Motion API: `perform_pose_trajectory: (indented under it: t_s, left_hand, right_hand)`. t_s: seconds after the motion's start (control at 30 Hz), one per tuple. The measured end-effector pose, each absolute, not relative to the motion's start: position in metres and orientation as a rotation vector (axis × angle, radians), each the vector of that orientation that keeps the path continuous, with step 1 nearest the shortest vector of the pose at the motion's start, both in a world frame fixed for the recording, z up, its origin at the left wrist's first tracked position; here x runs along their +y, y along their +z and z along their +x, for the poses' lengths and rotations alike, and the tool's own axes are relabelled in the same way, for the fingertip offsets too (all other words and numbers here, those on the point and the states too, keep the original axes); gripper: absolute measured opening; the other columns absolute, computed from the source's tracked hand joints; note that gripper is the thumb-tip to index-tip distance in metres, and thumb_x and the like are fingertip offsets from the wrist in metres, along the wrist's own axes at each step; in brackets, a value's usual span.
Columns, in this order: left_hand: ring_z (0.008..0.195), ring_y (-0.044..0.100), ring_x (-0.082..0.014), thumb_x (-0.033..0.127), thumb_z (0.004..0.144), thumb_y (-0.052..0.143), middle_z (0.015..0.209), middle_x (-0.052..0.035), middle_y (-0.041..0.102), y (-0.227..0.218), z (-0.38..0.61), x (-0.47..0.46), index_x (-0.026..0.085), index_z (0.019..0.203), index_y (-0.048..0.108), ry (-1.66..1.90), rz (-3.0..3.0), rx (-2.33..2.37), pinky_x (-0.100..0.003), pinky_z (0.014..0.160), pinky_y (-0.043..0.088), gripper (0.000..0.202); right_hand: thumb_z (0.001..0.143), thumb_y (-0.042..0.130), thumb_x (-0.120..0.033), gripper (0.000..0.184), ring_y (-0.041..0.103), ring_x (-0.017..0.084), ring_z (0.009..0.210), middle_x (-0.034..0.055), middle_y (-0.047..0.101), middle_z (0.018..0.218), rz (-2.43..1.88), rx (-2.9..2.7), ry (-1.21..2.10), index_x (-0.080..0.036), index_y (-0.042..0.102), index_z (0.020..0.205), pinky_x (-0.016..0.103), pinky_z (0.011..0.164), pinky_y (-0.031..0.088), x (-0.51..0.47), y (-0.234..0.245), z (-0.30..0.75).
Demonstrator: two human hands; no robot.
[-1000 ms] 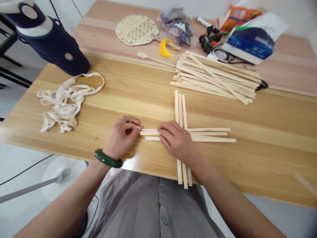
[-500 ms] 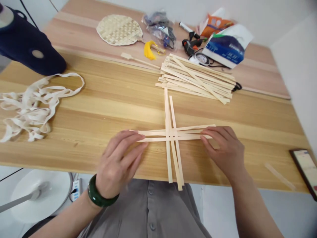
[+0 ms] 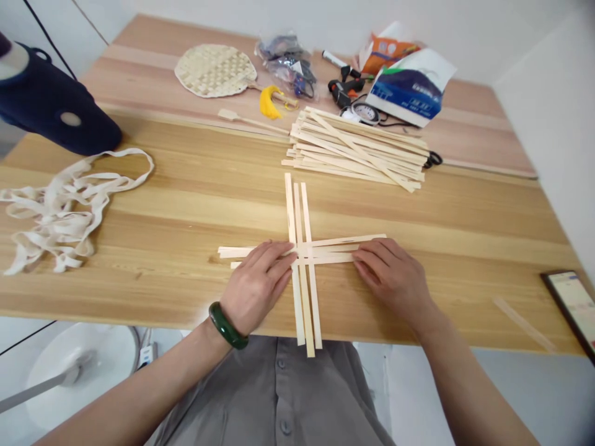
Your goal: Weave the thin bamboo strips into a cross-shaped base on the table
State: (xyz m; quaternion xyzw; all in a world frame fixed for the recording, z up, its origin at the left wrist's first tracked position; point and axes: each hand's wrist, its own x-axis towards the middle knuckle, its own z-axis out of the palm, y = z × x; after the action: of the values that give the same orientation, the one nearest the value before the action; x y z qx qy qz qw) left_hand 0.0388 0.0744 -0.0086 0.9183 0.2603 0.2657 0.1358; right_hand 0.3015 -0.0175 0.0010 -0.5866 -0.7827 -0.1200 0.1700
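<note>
Pale flat bamboo strips point(image 3: 305, 297) lie crossed and interlaced on the table, three running lengthwise and several crosswise. My left hand point(image 3: 260, 279), wearing a dark green bangle point(image 3: 227, 325), covers part of the crosswise strips. Its fingertips are closed on the strips at the left side of the crossing. At the other side, my right hand point(image 3: 395, 272) pinches the right ends of the lower crosswise strips between thumb and fingers. The upper crosswise strip point(image 3: 348, 240) angles slightly away from the others.
Behind the crossing lies a pile of loose strips point(image 3: 357, 148), with black scissor handles point(image 3: 433, 159) beside it. A woven fan point(image 3: 214, 70), glue gun point(image 3: 344, 91) and tissue pack point(image 3: 409, 93) are farther back. White ribbon point(image 3: 69, 210) and a dark bottle point(image 3: 60, 102) stand left; a phone point(image 3: 574, 310) lies right.
My left hand has moved right, from the strips' left ends to the crossing. The lengthwise strips now sit closer to parallel. My right hand still holds the right ends.
</note>
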Motion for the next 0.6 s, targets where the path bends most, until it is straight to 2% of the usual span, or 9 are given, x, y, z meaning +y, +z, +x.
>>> perform_pose_trajectory:
  t_s: [0.17, 0.3, 0.47, 0.6]
  left_hand:
    - [0.113, 0.065, -0.0227, 0.012, 0.092, 0.057, 0.122, -0.0096, 0.068, -0.009, 0.031, 0.081, 0.017, 0.120, 0.062, 0.758, 2.598, 0.763, -0.042, 0.099, 0.057, 0.028]
    - [0.113, 0.065, -0.0208, 0.011, 0.092, 0.058, 0.121, -0.0100, 0.069, -0.013, 0.026, 0.086, 0.015, 0.115, 0.064, 0.793, 2.573, 0.693, -0.038, 0.099, 0.057, 0.024]
    - [0.113, 0.065, -0.0204, 0.014, 0.093, 0.057, 0.120, -0.0100, 0.069, -0.017, 0.023, 0.090, 0.014, 0.114, 0.066, 0.795, 2.557, 0.667, -0.036, 0.100, 0.057, 0.022]
    - [0.113, 0.065, -0.0199, 0.016, 0.095, 0.056, 0.121, -0.0093, 0.069, -0.016, 0.023, 0.093, 0.014, 0.113, 0.067, 0.760, 2.552, 0.673, -0.035, 0.100, 0.056, 0.022]
  right_hand:
    - [0.091, 0.060, -0.014, 0.007, 0.061, 0.020, 0.090, 0.0068, 0.072, 0.092, -1.645, -2.228, -0.368, -0.017, 0.066, 0.092, 0.032, 0.080, 0.049, -0.015, 0.002, 0.290]
    - [0.091, 0.060, -0.011, 0.007, 0.061, 0.020, 0.090, 0.0071, 0.072, 0.091, -1.623, -2.252, -0.384, -0.015, 0.066, 0.091, 0.031, 0.079, 0.049, -0.013, 0.002, 0.284]
    - [0.090, 0.060, -0.009, 0.007, 0.060, 0.020, 0.086, 0.0076, 0.071, 0.090, -1.631, -2.264, -0.373, -0.014, 0.066, 0.090, 0.030, 0.073, 0.047, -0.011, 0.003, 0.281]
    - [0.089, 0.059, -0.009, 0.008, 0.059, 0.021, 0.087, 0.0085, 0.071, 0.090, -1.615, -2.271, -0.389, -0.014, 0.066, 0.090, 0.030, 0.076, 0.047, -0.010, 0.002, 0.280]
